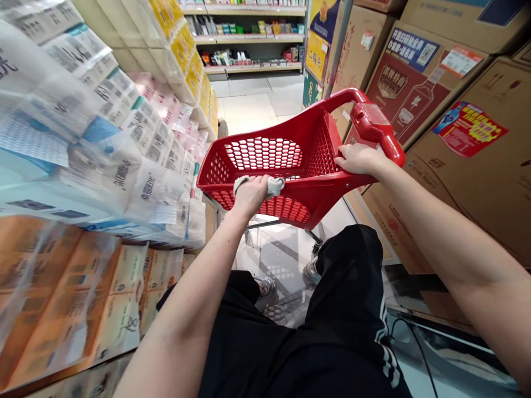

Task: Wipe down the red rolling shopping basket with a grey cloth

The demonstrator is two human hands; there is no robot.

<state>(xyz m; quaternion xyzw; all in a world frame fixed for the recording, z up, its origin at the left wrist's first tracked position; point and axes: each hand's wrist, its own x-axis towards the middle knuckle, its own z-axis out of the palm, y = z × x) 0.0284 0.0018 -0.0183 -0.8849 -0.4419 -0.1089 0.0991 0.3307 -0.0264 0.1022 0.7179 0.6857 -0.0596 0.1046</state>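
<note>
The left hand (pixel 251 195) squeezes a pale cloth (pixel 275 187) in its fingers on the near long side of the red cart (pixel 319 194), which runs left to right, and the right hand (pixel 359 158) grips its edge near the handle (pixel 392 145).

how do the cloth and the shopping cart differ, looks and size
The cloth is pale greyish, while the shopping cart is bright red. The cloth is small and bunched up; the shopping cart is far larger and holds a rigid shape. The shopping cart's basket has rows of openings, but the cloth shows none. Each has a hand on it: left hand on cloth, right hand on cart.
</note>
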